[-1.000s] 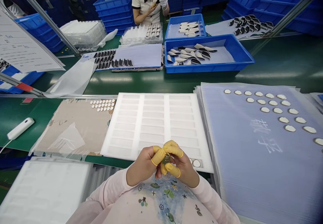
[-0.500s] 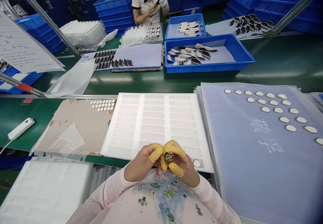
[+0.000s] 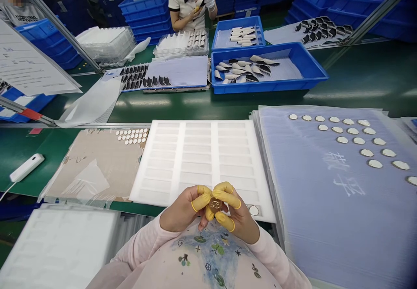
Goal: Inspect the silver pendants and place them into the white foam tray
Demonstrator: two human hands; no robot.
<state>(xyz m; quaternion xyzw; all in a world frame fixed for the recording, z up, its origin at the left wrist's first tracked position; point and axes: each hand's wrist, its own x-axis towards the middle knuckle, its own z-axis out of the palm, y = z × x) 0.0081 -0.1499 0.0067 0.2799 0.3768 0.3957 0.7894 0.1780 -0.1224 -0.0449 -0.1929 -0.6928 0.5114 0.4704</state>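
Head view, at the desk edge. Pink sleeves (image 3: 140,241) and a floral-printed front (image 3: 208,254) filled the bottom of the frame. Left hand (image 3: 180,208) and right hand (image 3: 237,211) were raised together just above the near edge of a white foam tray (image 3: 195,159). Their fingers (image 3: 202,201), in yellow finger cots, were clamped from both sides on a gold engraved disc (image 3: 215,204), which sat between the hands, held clear of the tray. A white round piece (image 3: 253,210) lay in the tray's near corner, just beside the right hand.

Left of the tray: a white sheet stack (image 3: 55,245), a tan paper sheet (image 3: 94,167) with small white discs (image 3: 132,136), and a white power bank (image 3: 26,167) on the green desk (image 3: 358,80). Right: a blue corrugated sheet stack (image 3: 312,219) carrying rows of white oval pieces (image 3: 358,140).

Farther off stood a blue crate (image 3: 312,70) of black-and-white curved parts. Beyond it, a co-worker (image 3: 187,2) in a white glove held a small item.
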